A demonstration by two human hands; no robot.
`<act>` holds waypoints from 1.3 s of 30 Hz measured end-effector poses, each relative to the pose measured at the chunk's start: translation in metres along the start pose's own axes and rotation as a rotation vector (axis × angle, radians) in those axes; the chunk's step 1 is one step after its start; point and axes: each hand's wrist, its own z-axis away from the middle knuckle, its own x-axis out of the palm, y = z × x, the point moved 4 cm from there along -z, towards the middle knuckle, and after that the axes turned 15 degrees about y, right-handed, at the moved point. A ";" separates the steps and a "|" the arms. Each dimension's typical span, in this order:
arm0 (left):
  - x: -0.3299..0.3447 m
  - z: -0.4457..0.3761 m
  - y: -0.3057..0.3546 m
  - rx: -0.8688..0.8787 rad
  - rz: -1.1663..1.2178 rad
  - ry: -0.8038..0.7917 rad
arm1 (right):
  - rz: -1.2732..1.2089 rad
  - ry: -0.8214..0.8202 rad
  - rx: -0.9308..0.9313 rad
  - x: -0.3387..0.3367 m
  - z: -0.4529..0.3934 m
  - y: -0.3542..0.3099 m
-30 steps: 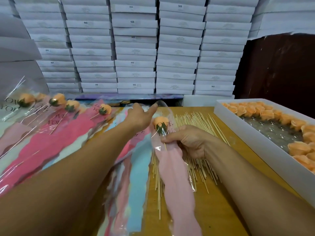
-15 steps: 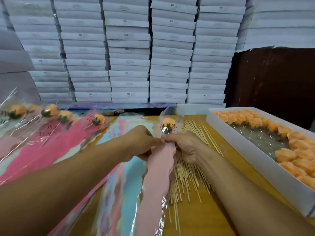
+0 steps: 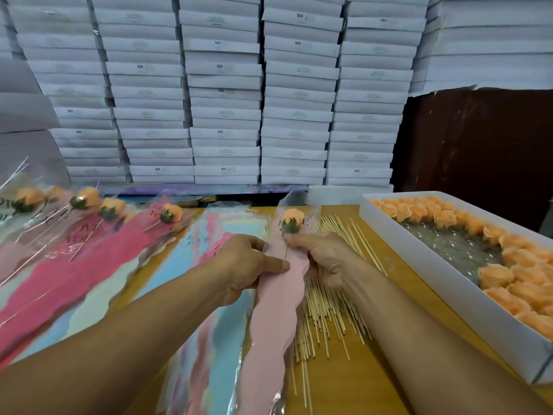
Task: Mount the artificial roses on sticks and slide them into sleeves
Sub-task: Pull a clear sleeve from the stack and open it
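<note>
Nearest me, over the table's [image 3: 353, 381] front edge, hangs the tail of a pink sleeve [image 3: 276, 310]. Higher up, both hands grip it — the left hand [image 3: 245, 265] pinching its left side, the right hand [image 3: 324, 259] curled round its right. An orange rose [image 3: 291, 218] on its stick sits inside the clear top. Loose sticks [image 3: 326, 307] lie beneath; finished roses [image 3: 104, 211] toward the far-left corner, a white box [image 3: 443, 277] of roses along the right edge.

Light: even, soft indoor light, fairly bright.
Shadows: faint ones under the forearms on the table [image 3: 374, 369].
Glare: sheen on the plastic liner [image 3: 454, 247] in the box.
Blur: slight softness overall.
Distortion: the stacked boxes [image 3: 224, 94] bow at the edges.
</note>
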 end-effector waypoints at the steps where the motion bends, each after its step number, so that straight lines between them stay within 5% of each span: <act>1: -0.001 0.000 0.000 -0.003 0.013 0.002 | 0.007 0.018 -0.005 -0.001 0.000 0.000; 9: -0.064 -0.015 0.028 0.137 -0.040 0.175 | 0.103 0.018 0.013 -0.011 -0.005 -0.002; 22: -0.309 -0.068 0.075 0.345 -0.627 0.841 | 0.221 -0.013 -0.041 -0.008 -0.006 0.001; 29: -0.381 -0.076 0.065 0.294 -0.720 0.954 | 0.248 -0.040 -0.064 -0.005 -0.006 0.002; 39: -0.385 -0.053 0.049 0.302 -0.863 0.969 | 0.235 -0.040 -0.078 -0.012 -0.014 -0.001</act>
